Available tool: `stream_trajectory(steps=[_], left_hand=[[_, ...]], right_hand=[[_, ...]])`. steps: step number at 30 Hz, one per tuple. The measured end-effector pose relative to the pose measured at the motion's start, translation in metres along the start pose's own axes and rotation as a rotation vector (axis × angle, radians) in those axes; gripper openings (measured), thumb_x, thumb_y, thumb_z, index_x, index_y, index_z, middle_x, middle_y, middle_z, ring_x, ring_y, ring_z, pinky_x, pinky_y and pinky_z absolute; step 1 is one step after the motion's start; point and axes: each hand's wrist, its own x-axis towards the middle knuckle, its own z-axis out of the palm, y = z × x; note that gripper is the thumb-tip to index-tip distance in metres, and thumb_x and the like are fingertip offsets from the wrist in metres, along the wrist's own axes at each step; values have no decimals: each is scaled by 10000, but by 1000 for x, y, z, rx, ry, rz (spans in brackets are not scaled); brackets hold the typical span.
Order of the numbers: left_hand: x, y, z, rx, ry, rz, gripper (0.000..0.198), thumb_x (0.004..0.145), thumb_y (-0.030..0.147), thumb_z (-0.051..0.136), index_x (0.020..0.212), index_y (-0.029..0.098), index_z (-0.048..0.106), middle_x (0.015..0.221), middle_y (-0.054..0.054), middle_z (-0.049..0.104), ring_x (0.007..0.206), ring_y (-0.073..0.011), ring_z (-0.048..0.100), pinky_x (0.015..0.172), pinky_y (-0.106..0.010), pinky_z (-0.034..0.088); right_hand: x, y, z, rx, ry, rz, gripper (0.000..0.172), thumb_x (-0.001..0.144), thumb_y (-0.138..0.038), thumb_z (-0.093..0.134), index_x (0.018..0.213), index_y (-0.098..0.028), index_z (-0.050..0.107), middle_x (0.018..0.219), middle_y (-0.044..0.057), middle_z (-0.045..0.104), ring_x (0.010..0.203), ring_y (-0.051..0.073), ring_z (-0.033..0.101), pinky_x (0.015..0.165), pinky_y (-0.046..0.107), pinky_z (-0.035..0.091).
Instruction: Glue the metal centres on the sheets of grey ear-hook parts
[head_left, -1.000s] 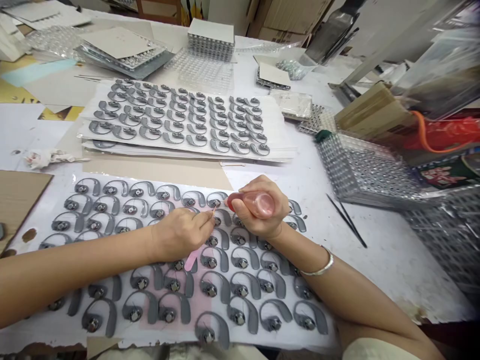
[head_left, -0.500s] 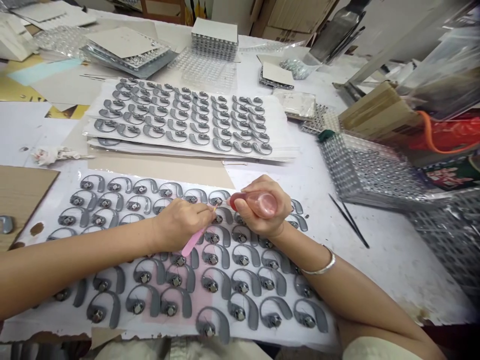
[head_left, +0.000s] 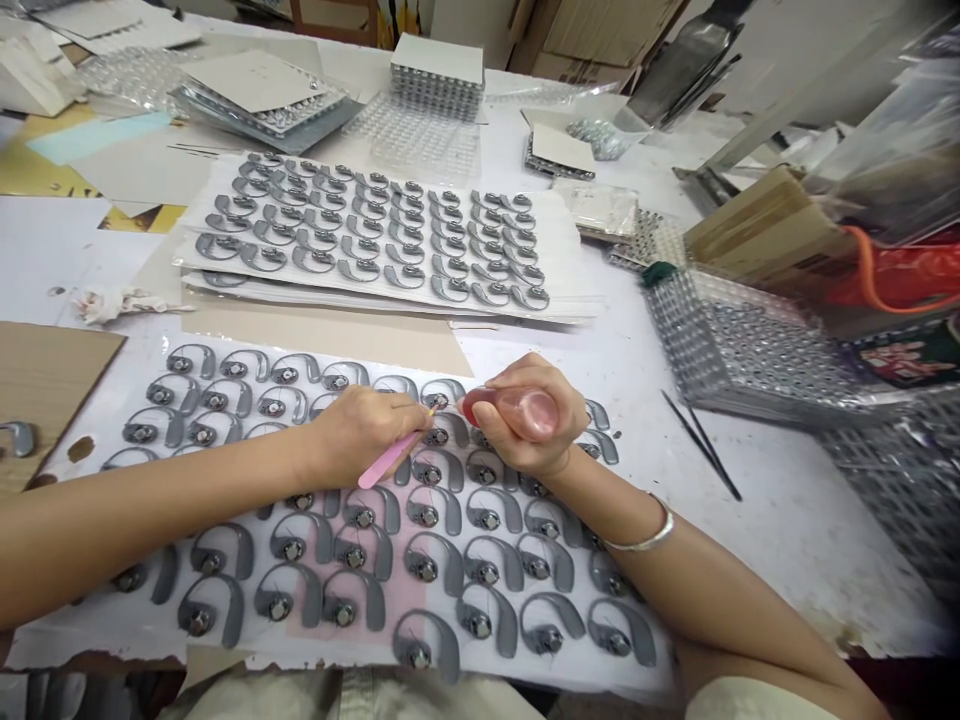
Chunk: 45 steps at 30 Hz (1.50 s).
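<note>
In the head view, the left hand (head_left: 366, 437) pinches a pink stick (head_left: 388, 461), now lying a little flatter, its tip just at a grey ear hook (head_left: 436, 398) on the white sheet (head_left: 525, 680); the right hand (head_left: 529, 447) is closed around a red-tipped bulb (head_left: 534, 410).

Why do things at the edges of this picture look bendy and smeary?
In the head view, a wide lens seems to bend things near the edges: the dimpled clear tray on the right looks stretched and smeared, while the grey ear-hook parts near the middle stay fairly sharp.
</note>
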Motion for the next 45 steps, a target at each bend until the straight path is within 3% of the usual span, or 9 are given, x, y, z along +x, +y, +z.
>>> stream_trajectory(steps=[10, 24, 33, 45], left_hand=[[7, -3, -7, -193, 60, -53, 176, 862, 162, 504, 928, 124, 662, 820, -53, 724, 703, -125, 679, 618, -198, 536], [7, -9, -12, -382, 6, -213, 128, 838, 166, 593, 896, 142, 704, 831, -43, 729, 713, -128, 681, 686, -207, 538], [8, -10, -11, -417, 4, -214, 131, 837, 172, 593, 887, 140, 709, 851, -51, 732, 733, -137, 686, 700, -208, 536], [7, -10, -13, -447, -2, -224, 129, 844, 169, 590, 894, 144, 707, 795, -30, 726, 697, -119, 673, 673, -202, 524]], right_hand=[[-1, 0, 0, 16, 18, 45, 159, 718, -232, 671, 831, -198, 563, 604, 0, 584, 484, 134, 521, 421, 284, 428], [-4, 2, 2, 24, 26, 58, 171, 713, -243, 675, 831, -196, 561, 613, 0, 587, 489, 136, 526, 425, 289, 434], [-2, 1, 1, 59, 64, 89, 148, 715, -256, 681, 806, -205, 575, 604, 4, 588, 490, 138, 523, 415, 286, 419], [-5, 3, 1, 61, 11, 74, 189, 705, -223, 688, 856, -205, 575, 634, 1, 589, 520, 132, 530, 447, 287, 439]])
